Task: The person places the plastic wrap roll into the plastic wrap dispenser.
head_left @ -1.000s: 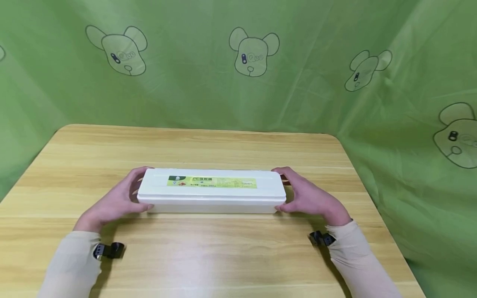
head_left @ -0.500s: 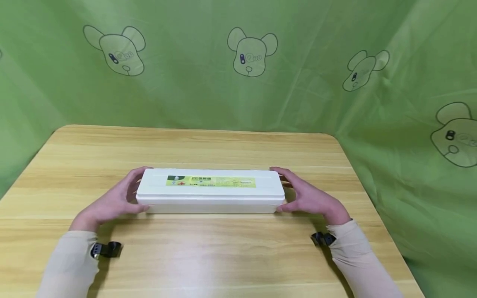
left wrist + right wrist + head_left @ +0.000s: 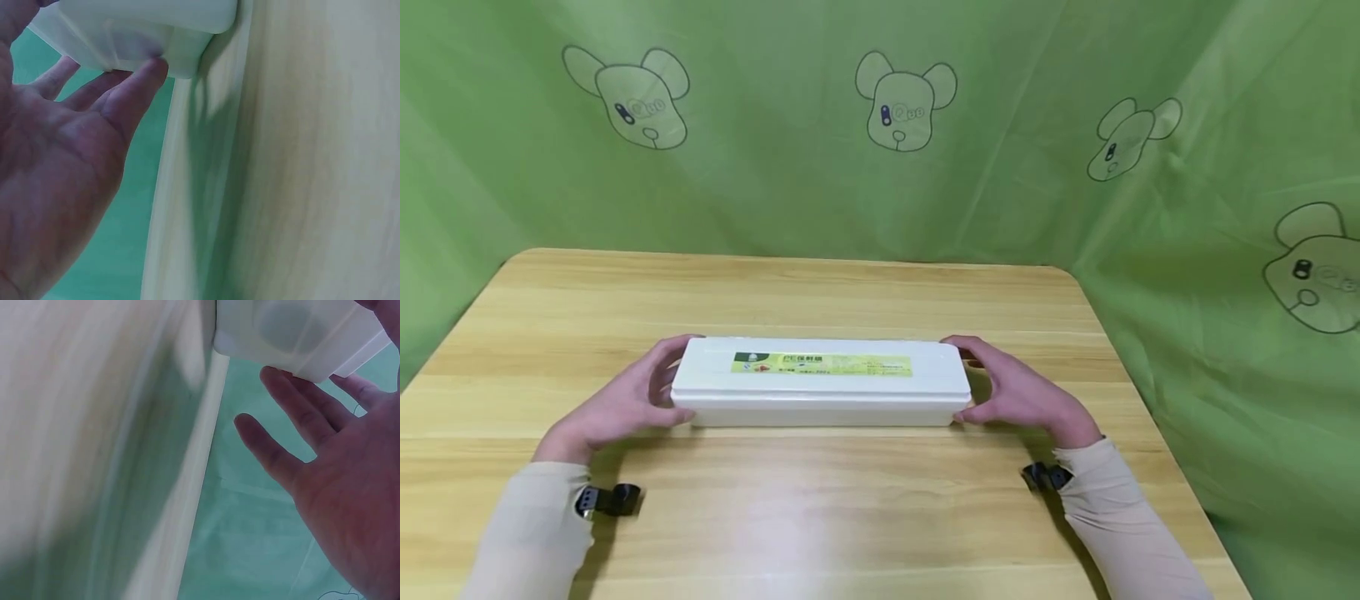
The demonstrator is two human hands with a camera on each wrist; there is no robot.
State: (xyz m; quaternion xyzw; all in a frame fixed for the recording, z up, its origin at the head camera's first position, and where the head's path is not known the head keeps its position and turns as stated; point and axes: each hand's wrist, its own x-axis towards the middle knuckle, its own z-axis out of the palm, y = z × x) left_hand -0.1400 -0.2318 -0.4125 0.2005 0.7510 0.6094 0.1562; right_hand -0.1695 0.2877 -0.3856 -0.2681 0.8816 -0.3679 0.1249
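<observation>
A long white cling film box (image 3: 827, 384) with its lid down lies lengthwise across the wooden table, a yellow-green label (image 3: 822, 364) along its top. My left hand (image 3: 613, 408) holds the box's left end, thumb at the near lower corner and fingers around the far side. At the opposite end my right hand (image 3: 1021, 389) grips in the same way. In the left wrist view, fingertips (image 3: 152, 67) of the left hand touch the translucent end wall. In the right wrist view some fingers reach the box's end (image 3: 300, 337), while one finger (image 3: 265, 447) stands away from it.
The wooden table (image 3: 820, 517) stretches around the box on all sides, with rounded far corners. Green cloth (image 3: 775, 192) printed with bear-head outlines hangs behind and on the right. Black wrist mounts (image 3: 617, 500) stick out from the sleeves.
The head view has shifted slightly, carrying box and cloth a little to the left. My left thumb has slid a little outward along the box's front. Both hands stay at its ends.
</observation>
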